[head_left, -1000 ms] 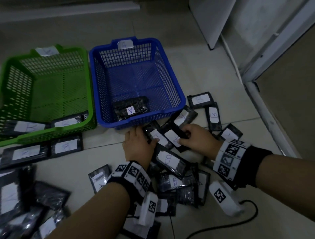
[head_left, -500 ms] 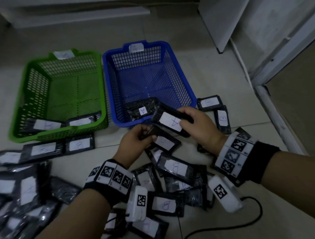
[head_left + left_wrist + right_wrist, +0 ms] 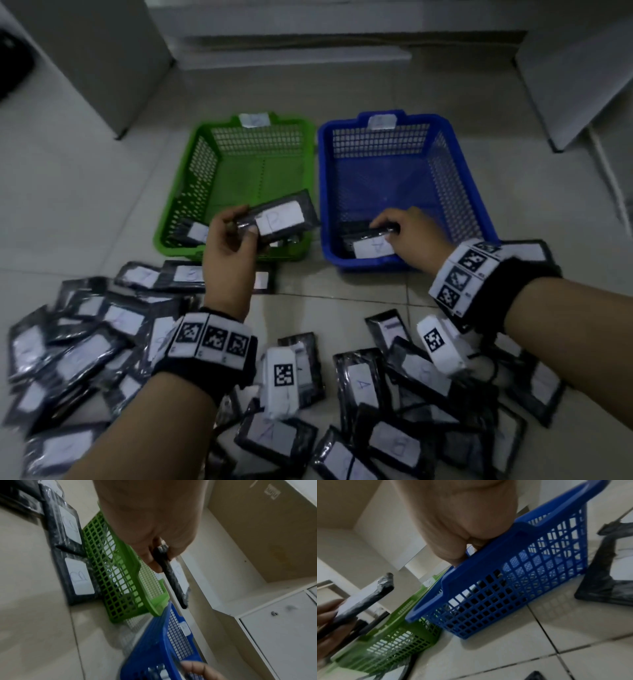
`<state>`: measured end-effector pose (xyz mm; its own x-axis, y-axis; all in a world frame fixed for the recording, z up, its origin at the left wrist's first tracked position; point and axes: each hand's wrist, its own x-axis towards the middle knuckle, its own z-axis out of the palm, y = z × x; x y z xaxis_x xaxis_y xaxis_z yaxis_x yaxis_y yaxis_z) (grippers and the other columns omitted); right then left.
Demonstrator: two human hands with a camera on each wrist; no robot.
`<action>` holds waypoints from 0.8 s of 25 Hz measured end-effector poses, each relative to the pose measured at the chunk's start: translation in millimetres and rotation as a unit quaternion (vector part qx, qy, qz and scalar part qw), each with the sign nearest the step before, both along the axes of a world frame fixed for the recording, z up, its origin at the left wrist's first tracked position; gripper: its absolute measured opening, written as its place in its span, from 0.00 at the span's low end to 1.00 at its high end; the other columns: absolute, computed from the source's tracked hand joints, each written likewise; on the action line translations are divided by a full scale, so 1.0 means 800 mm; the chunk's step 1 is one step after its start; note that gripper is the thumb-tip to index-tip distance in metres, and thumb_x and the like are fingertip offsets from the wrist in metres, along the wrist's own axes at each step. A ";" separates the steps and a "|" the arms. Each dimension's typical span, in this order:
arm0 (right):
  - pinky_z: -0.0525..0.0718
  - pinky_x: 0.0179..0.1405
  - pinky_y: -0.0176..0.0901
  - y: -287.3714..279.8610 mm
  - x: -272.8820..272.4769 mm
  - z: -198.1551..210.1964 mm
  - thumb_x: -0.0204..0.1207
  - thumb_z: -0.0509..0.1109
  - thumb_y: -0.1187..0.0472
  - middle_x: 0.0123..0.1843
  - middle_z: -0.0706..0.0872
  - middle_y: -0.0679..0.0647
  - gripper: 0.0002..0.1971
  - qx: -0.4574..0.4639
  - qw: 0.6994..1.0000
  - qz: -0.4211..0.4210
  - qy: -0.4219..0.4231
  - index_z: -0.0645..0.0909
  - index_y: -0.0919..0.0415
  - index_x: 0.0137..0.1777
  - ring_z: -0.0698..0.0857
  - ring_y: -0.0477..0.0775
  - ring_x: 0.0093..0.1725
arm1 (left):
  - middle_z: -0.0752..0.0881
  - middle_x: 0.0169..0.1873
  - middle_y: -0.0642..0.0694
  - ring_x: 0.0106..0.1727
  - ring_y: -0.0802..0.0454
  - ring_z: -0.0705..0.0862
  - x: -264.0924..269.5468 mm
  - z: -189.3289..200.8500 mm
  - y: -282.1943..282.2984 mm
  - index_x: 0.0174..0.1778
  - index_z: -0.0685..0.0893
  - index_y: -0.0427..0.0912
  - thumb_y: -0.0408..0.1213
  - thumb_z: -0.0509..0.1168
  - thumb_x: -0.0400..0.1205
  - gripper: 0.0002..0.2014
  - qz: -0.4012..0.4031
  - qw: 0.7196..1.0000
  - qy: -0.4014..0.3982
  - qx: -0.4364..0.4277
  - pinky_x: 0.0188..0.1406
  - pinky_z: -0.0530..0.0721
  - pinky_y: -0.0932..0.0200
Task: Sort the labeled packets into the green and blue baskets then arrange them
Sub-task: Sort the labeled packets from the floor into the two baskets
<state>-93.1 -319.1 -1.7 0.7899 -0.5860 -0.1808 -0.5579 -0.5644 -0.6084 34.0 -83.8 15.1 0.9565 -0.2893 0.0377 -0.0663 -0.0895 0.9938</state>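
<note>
I read this as mid-sort, both hands delivering at once. My left hand [image 3: 228,240] pinches a packet marked B [image 3: 279,219] by its near end, thumb on top and fingers curled beneath, and holds it tilted above the near part of the green basket [image 3: 191,178]. My right hand [image 3: 409,228] is down inside the blue basket [image 3: 469,192] at its near wall, fingers curled on the dark edge of a packet marked A [image 3: 371,245] that lies against the basket floor.

Next move, as I judge it: let go of the A packet where it lies, and lower the B packet into the green basket so that it clears the near rim, then go back to the heap for more. The arranging comes later — most of the packets are not yet sorted.

Counts: two baskets, side by side, the green at 11 o'clock and the blue at 1 o'clock from my hands, each with a white tag on its far rim. In the green basket I can make out two packets at the near wall, partly hidden; in the blue, the A packet plus another dark one beneath it, I think. Loose packets [image 3: 102,342] cover the floor from 7 o'clock round to 4 o'clock — well over twenty, overlapping too much to count exactly.
</note>
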 end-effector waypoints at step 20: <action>0.74 0.64 0.52 0.058 -0.033 0.008 0.78 0.67 0.60 0.52 0.87 0.51 0.11 -0.096 0.991 0.082 -0.047 0.88 0.49 0.55 0.77 0.56 0.60 | 0.67 0.74 0.40 0.75 0.37 0.64 0.010 -0.012 -0.013 0.65 0.81 0.52 0.47 0.62 0.81 0.17 0.074 0.889 -0.139 0.430 0.71 0.63 0.39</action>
<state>-119.8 -272.4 4.3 0.8853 -0.4649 0.0011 -0.3949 -0.7533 -0.5260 41.8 -94.0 5.4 0.9748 -0.1974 0.1043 -0.2230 -0.8368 0.5001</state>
